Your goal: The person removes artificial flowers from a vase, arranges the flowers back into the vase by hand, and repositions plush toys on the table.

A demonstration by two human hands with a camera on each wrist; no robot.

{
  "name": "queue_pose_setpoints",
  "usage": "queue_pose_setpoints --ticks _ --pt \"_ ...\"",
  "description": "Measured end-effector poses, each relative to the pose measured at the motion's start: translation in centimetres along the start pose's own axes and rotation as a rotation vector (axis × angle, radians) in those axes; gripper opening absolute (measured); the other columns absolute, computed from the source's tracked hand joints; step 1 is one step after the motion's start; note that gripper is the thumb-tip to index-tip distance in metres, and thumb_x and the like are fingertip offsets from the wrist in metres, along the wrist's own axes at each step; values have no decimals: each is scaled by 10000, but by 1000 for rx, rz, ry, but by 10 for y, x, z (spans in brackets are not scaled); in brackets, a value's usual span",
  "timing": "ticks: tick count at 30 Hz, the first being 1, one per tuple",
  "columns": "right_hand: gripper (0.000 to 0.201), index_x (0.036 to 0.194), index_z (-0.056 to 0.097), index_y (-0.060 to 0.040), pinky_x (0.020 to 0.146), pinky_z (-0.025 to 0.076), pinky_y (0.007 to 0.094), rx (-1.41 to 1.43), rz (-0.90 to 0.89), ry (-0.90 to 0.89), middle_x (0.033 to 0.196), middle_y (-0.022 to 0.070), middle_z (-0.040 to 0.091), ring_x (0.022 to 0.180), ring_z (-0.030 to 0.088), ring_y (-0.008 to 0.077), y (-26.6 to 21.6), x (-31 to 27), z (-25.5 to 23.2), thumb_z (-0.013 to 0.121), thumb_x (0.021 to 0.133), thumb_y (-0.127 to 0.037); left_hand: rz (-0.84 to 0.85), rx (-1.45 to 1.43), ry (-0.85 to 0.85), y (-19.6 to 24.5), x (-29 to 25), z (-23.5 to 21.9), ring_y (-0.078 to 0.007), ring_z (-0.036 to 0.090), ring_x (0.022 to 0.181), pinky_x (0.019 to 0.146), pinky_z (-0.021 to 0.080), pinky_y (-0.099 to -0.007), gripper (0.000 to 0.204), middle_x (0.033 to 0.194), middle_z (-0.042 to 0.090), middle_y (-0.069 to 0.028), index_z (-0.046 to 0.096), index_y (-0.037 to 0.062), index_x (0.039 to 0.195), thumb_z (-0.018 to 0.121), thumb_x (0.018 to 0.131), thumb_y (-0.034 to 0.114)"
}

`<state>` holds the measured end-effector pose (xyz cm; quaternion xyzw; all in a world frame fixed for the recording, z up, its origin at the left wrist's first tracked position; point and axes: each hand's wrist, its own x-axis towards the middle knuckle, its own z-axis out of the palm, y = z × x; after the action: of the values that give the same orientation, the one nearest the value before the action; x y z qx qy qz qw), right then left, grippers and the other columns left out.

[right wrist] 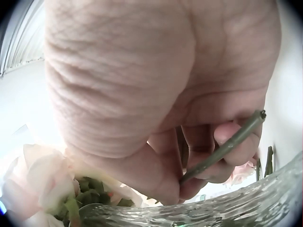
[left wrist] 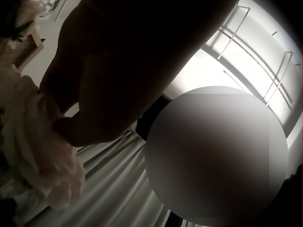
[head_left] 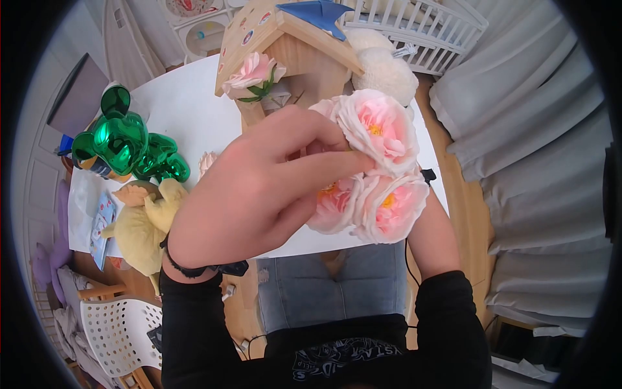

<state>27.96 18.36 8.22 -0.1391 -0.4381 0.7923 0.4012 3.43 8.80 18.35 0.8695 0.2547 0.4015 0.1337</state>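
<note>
My left hand (head_left: 253,188) reaches across the table, its thumb and index finger pinching the petals of a pale pink rose (head_left: 383,126). Two more pink roses, one of them lower right (head_left: 392,204), cluster just under that hand. In the left wrist view, dark fingertips meet pale petals (left wrist: 42,146). The roses hide my right hand in the head view; only its forearm (head_left: 435,243) shows. The right wrist view has my right hand (right wrist: 147,80) with fingers curled round a cut green stem (right wrist: 225,151). Close below it curves a clear ribbed glass rim (right wrist: 189,215), with a pale rose (right wrist: 40,182) at left.
Another pink rose (head_left: 253,74) stands before a wooden house (head_left: 285,39) at the back. Left on the white table (head_left: 201,84) are a shiny green bear figure (head_left: 123,142) and a yellow plush toy (head_left: 139,223). A fluffy white plush (head_left: 385,71) sits behind the roses.
</note>
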Motion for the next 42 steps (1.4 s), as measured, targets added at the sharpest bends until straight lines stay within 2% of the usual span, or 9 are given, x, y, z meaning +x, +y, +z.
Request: queue_pose_setpoints --ticks 7,10,12,18,25,30,37,39,42 --pt "335 1374 636 -6 1046 588 369 96 -1 45 1316 157 695 1228 675 253 8 0 -8 675 1066 -134 -37 -20 -64 6 -1 -11 -299 637 887 766 519 -376 314 1042 719 -128 736 8 1013 709 717 -90" --pt "350 1390 627 -8 1053 588 378 137 -1 65 1334 158 690 1234 676 256 9 2 -13 675 1065 -128 -83 -26 -110 8 -1 -13 -311 640 885 788 525 -382 272 990 715 -126 718 6 1020 751 753 -29" --pt "360 1401 621 -10 1058 587 384 163 -3 78 1345 159 687 1238 676 258 15 15 -13 675 1064 -124 -183 -58 -70 12 1 -11 -323 642 889 809 529 -390 224 958 713 -124 719 3 1051 750 830 24" --pt "393 1434 603 -14 1072 586 401 243 -9 114 1380 160 677 1250 678 264 13 -3 -27 675 1062 -112 -134 -80 -58 1 2 -7 -328 650 889 796 525 -392 131 928 717 -130 724 -17 1017 693 915 59" --pt "433 1473 582 -18 1088 585 421 339 -14 152 1421 162 665 1264 680 271 13 -7 -42 675 1058 -99 -168 -48 -114 14 -1 -12 -349 664 892 796 533 -419 153 964 738 -138 729 -15 1005 683 859 -6" --pt "463 1501 567 -21 1100 584 436 407 -13 177 1450 163 657 1275 681 276 18 -2 -48 675 1056 -89 -89 2 -85 16 -4 -7 -373 670 943 825 546 -435 238 1062 754 -153 725 1 1050 740 812 -2" --pt "500 1534 550 -25 1114 583 453 486 -11 208 1486 165 647 1287 682 282 25 -7 -47 675 1054 -77 -148 -23 -164 19 -2 -9 -392 652 963 862 544 -441 284 1046 706 -154 704 -2 1079 768 804 23" --pt "434 1444 599 -32 1108 579 440 264 -176 115 1431 151 673 1247 700 277 21 -10 -45 696 1021 -61 -104 -51 -128 14 -3 -6 -393 641 970 873 537 -433 298 1011 681 -153 697 -2 1083 776 797 26" --pt "367 1358 608 -38 1035 588 409 256 -237 118 1333 117 680 1182 708 251 25 -10 -57 716 1009 -67 -112 -80 -159 11 -1 -7 -374 644 979 884 531 -420 341 1055 682 -161 689 -9 1136 781 811 41"
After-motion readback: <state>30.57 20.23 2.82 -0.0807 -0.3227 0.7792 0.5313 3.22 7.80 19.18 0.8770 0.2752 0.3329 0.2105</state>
